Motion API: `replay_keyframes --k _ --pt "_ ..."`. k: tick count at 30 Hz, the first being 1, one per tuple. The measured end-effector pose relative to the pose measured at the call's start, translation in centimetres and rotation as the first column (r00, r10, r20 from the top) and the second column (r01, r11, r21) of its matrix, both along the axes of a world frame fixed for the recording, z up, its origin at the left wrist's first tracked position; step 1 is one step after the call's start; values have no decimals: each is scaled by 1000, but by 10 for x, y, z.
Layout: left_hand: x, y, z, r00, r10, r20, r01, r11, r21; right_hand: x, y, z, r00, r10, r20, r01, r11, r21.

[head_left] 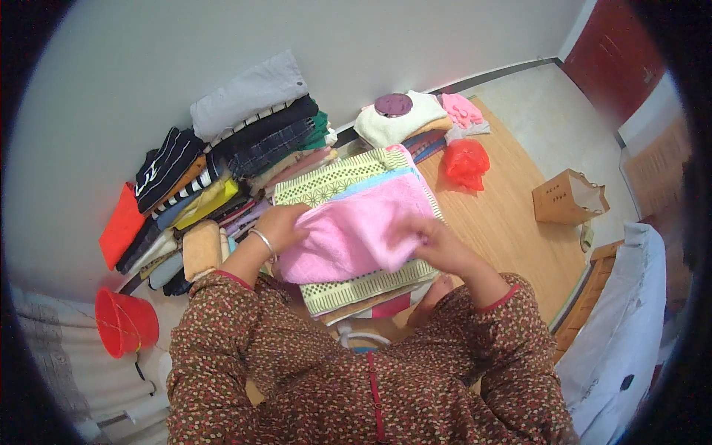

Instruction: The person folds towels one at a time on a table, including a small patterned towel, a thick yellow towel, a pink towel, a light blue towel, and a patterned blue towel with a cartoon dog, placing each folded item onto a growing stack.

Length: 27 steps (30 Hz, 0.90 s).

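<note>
A pink towel (348, 233) lies in front of me, partly rumpled, over a green-and-cream patterned cloth (319, 185) and a strip of light blue fabric. These top a stack of folded textiles. At the towel's left edge, my left hand (283, 228), with a bangle at the wrist, has its fingers closed on the fabric. My right hand (437, 243) pinches the towel's right side, where the cloth is lifted and blurred by motion. The undersides of both grips are hidden.
Piles of folded clothes (271, 148) line the wall at the left. Further back sit white folded towels (397, 122) and a red plastic bag (467, 165). A paper bag (560, 199) stands at the right, a red bucket (126, 322) at the lower left.
</note>
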<state>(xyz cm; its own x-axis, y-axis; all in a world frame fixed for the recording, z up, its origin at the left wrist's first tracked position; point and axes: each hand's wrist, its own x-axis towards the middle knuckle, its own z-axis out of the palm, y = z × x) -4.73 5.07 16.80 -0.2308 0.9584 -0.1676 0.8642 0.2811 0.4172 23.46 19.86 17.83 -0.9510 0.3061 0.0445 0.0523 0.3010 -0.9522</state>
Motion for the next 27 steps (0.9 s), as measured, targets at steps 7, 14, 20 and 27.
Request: replay_keyframes --k 7,14,20,27 --pt "-17 -15 -18 945 -210 251 250 959 -137 15 2 -19 851 307 426 -382 919 100" --pt "-10 -2 0 924 -112 365 178 972 -154 -3 27 -7 898 -345 275 282 928 244" --pt "1 15 0 950 -217 224 255 954 -156 -21 58 -49 827 -540 -157 532 661 530" --pt "0 8 -26 937 -312 159 341 914 -221 -39 61 -46 789 -588 177 501 784 367"
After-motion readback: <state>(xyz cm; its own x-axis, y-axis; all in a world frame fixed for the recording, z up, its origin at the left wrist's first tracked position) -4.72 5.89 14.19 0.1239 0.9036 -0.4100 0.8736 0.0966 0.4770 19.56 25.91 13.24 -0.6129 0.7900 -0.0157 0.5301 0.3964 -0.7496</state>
